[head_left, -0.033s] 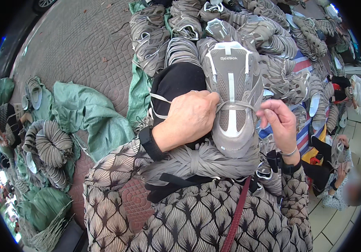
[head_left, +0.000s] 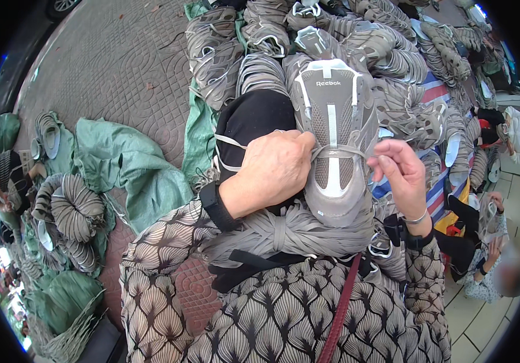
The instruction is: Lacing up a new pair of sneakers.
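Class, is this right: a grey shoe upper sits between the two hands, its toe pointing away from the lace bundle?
No: in the head view, the toe of the shoe upper points toward the lace bundle; the rest is right.

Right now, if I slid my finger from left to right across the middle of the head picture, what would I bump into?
Ring of grey shoe uppers → green sack → black wristband → left hand → grey shoe → right hand → another person.

Left head-worn fisheye — faces down, close above left hand [head_left: 275, 166] and right hand [head_left: 402, 178].
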Demonstrator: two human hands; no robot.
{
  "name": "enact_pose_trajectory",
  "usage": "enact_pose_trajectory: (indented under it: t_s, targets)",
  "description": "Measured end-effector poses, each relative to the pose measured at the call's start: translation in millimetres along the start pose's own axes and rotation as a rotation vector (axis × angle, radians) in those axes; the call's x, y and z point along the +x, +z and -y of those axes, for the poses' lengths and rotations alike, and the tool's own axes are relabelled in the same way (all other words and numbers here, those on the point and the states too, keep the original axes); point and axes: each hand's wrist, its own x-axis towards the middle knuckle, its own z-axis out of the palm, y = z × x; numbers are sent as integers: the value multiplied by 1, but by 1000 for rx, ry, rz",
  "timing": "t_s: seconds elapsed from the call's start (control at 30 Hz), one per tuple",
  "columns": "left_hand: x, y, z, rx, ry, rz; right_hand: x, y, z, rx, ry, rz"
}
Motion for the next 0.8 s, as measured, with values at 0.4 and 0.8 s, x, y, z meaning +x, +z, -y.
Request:
enact_pose_trajectory:
  t_s: [0.4,0.8]
  targets:
    - [5,4,-14,55,-85,-11,23,14,9,-484,-238,144]
    - [7,2,-11,25,-100,-7,33,33,18,-920,-430,71]
